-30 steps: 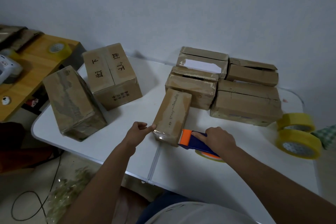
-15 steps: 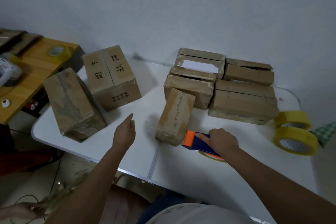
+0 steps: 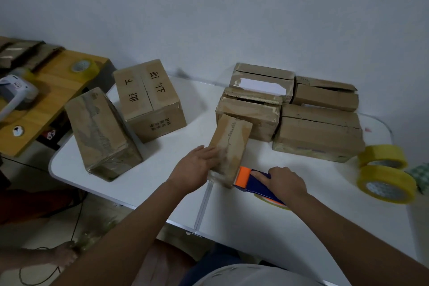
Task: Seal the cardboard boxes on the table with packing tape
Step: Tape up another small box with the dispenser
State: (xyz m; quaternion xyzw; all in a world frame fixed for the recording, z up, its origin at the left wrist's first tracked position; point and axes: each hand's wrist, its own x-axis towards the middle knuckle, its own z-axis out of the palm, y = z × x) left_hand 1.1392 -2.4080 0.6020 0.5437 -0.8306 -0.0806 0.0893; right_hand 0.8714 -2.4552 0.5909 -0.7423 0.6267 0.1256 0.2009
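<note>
On left box (image 3: 148, 100), black characters (unreadable)

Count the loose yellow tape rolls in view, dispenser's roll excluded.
3. Two lie at the white table's right edge: the near roll, the far roll just behind it. The third roll sits on the wooden bench at left. Others may be hidden behind boxes.

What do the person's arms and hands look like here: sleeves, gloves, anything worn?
Both forearms are bare as far up as the view shows, with no sleeve edge visible. The left hand and right hand wear no gloves. No watch, ring, bracelet or marking is visible on either wrist or on the fingers.
</note>
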